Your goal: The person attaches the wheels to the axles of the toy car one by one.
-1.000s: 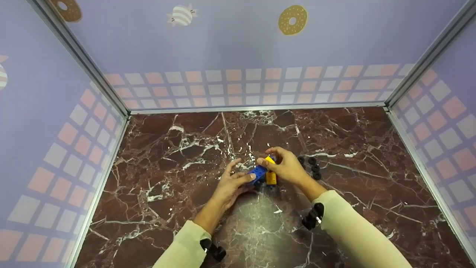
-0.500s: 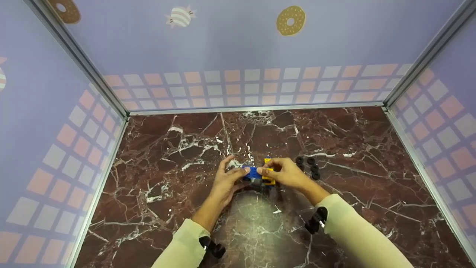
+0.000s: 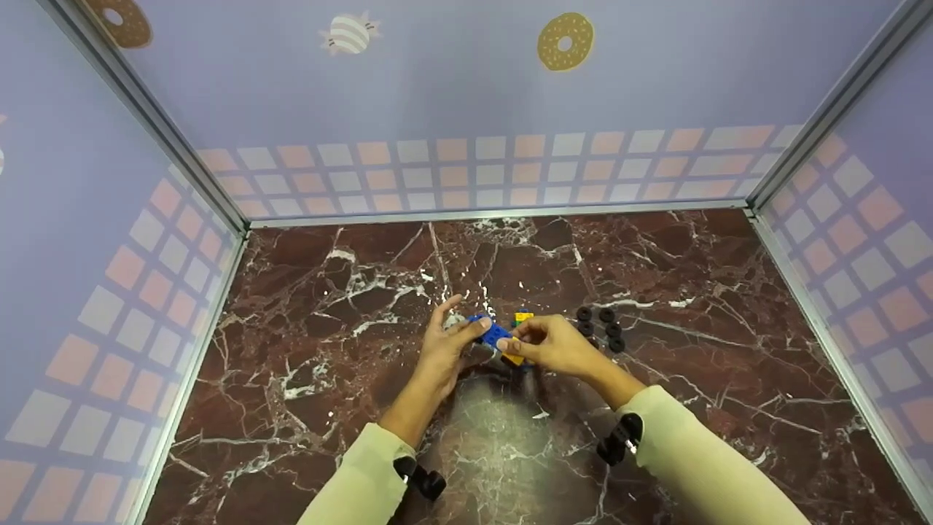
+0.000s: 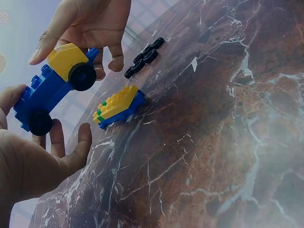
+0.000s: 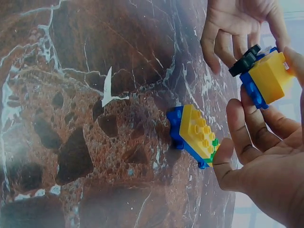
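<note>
Between both hands a toy car (image 4: 42,99) is held above the table. It has a studded blue body, a sloped yellow block (image 4: 69,59) at one end and two black wheels on the side facing the left wrist camera. My left hand (image 3: 444,350) grips the blue end by thumb and fingers. At the yellow end, my right hand (image 3: 557,346) pinches the block with its thumb and fingers. Below them on the table lies a second blue-and-yellow brick vehicle (image 5: 194,133) with green studs; no wheels show on it.
Several loose black wheels (image 3: 606,328) sit in a cluster on the table just right of my right hand. The dark red marble tabletop (image 3: 328,408) is bounded by a patterned back wall (image 3: 466,87) and side walls.
The toy car has turned clockwise in the head view: its yellow end pointed far right and now points near right. Both hands have kept hold of it.
</note>
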A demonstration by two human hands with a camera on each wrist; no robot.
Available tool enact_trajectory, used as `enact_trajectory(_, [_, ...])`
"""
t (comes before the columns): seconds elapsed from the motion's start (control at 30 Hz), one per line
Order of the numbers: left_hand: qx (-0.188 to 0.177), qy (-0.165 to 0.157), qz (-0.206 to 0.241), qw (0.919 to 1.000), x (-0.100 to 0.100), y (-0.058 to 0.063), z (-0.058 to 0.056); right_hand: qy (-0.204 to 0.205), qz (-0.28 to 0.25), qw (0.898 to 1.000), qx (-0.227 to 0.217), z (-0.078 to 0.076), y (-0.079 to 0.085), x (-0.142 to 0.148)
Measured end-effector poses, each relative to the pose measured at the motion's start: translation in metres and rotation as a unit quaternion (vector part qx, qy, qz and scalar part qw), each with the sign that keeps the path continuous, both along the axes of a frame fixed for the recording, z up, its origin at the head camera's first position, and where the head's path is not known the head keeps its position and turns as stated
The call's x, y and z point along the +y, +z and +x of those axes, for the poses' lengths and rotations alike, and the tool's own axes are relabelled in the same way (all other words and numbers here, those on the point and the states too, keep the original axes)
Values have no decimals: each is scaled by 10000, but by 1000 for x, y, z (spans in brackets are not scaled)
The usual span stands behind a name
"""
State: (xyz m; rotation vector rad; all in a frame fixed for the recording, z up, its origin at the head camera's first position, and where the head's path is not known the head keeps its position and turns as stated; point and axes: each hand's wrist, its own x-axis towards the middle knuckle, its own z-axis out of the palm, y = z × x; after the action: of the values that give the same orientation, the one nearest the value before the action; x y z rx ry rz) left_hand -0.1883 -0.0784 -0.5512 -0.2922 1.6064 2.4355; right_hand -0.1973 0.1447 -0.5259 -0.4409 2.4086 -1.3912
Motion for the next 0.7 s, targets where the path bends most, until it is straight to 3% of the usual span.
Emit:
enact_trajectory(0.4, [-109,8,243,9996,3,4,-2,255,-207,9993,-150,3,2,-3])
enact_trajectory(0.7, [20,84,154,9998,8,3,-3,419,-264,9986,-184,5,1,-8])
